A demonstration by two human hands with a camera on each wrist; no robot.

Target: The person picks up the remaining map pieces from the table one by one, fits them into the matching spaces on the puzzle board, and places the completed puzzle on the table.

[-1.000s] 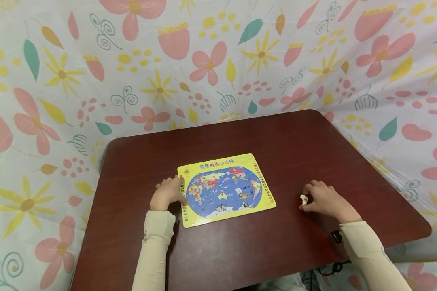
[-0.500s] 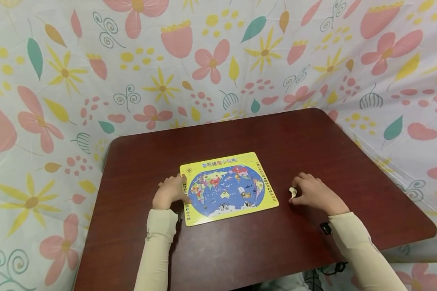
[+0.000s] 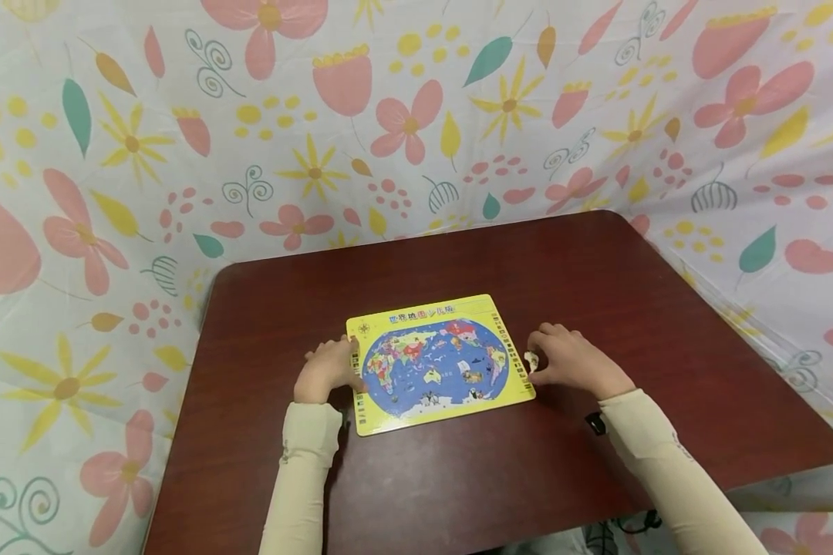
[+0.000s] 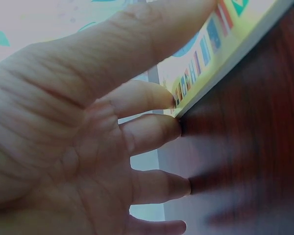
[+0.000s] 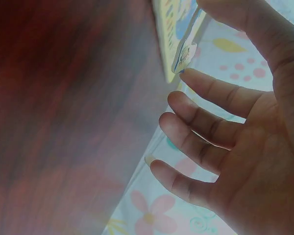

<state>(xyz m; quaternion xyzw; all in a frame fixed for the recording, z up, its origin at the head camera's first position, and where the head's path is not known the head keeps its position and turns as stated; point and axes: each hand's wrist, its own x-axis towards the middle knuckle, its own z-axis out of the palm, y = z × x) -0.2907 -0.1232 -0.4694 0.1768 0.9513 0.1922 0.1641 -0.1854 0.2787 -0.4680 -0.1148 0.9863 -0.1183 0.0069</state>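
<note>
A yellow-bordered world map puzzle board (image 3: 433,376) lies flat on the table, its printed blue oval facing up. At its left edge rests my left hand (image 3: 328,371); in the left wrist view the thumb (image 4: 152,34) lies over the border and the fingers reach down along the edge, fairly straight. My right hand (image 3: 573,359) pinches a small pale puzzle piece (image 3: 531,361) between thumb and index finger, right by the board's right edge. In the right wrist view this piece (image 5: 186,53) shows a bit of print, and the other fingers are spread.
The dark red-brown table (image 3: 458,478) has rounded corners and extends around the board. A white floral cloth (image 3: 416,116) hangs behind it and along both sides. Black cables (image 3: 639,524) show below the front edge.
My right hand has moved left with the puzzle piece, from well right of the board to its right edge. The left hand has stayed at the board's left edge.
</note>
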